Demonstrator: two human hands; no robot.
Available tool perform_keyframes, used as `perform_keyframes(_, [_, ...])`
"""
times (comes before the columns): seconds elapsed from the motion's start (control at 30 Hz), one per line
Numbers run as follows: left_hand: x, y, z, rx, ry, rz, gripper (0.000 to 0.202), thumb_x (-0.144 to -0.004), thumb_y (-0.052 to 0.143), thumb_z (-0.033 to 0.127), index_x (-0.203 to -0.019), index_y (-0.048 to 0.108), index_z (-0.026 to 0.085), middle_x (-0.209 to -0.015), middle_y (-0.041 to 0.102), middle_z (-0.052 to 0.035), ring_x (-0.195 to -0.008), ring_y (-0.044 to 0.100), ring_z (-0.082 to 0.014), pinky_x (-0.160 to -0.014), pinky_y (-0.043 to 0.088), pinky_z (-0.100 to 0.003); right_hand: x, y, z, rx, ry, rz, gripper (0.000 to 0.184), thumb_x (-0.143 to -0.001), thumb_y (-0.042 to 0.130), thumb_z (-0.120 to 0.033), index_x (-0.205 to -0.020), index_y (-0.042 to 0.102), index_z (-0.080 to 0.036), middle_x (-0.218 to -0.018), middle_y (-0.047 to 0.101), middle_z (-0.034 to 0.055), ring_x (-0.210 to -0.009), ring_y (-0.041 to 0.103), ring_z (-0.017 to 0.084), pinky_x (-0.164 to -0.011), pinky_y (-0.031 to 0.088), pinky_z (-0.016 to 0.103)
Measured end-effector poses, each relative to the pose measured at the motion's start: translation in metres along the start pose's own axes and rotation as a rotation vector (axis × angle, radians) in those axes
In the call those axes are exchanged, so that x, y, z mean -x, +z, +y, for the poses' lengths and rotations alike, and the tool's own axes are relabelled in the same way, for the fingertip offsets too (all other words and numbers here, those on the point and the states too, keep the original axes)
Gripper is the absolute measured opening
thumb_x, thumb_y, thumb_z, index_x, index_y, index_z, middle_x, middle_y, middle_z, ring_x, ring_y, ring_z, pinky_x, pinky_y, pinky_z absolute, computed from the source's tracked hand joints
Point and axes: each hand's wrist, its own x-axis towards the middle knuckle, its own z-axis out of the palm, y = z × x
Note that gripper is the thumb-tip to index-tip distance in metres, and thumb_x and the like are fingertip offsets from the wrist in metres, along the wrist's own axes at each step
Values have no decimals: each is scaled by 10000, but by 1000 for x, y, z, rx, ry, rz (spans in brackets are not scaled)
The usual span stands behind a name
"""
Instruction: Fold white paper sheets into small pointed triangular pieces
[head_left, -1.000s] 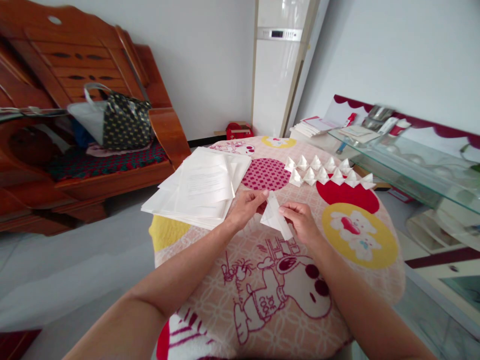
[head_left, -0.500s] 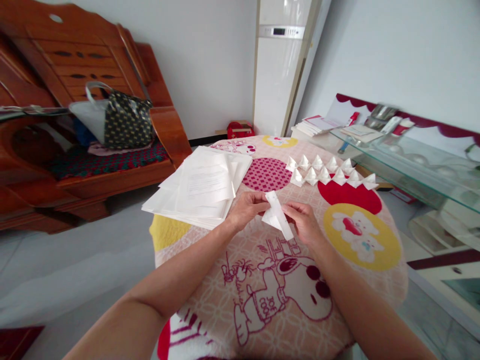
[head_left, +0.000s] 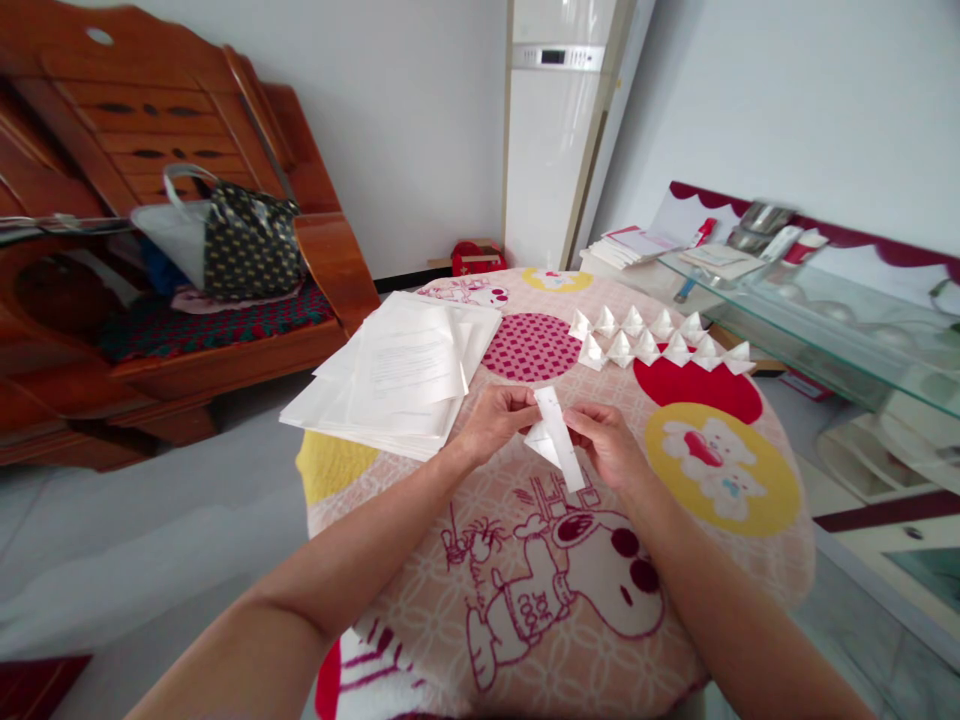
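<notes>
Now the folded paper is held over the bench, pinched from both sides: by the left hand, by the right hand, neither plainly nearer, its long axis slanted nearward and slightly right.

From my remote station I see 1 wooden bench at left, with 1 black patterned bag on its woven cover. Farther back stands 1 tall white appliance; at right, a glass shelf juts out.
</notes>
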Motion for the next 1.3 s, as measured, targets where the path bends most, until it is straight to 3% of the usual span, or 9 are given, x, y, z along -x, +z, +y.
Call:
perform_keyframes(0.53, [2,3,3,-124,-3,35,343,-733,763,425,-626,623,131,-551,498,36,-508,389,-60,-507,259,-213,0,-1,3,23,-33,-45,256,-690,849,-406,-637,722,-191,-587,656,3,-531,547,131,-536,424,272])
perform_keyframes(1.1, [4,4,3,-161,2,-1,370,-728,772,442,-608,596,139,-526,443,51,-493,332,-52,-490,201,-220,2,-2,0,27,-12,-53,243,-636,881,-381,-609,729,-193,-554,655,-3,-482,554,126,-497,431,266])
perform_keyframes(1.3, [4,4,3,-174,-12,-13,332,-738,753,409,-612,606,139,-528,455,44,-493,341,-55,-494,201,-221,2,-1,1,82,-69,-39,224,-663,854,-368,-604,725,-195,-553,644,-8,-487,532,121,-503,405,265])
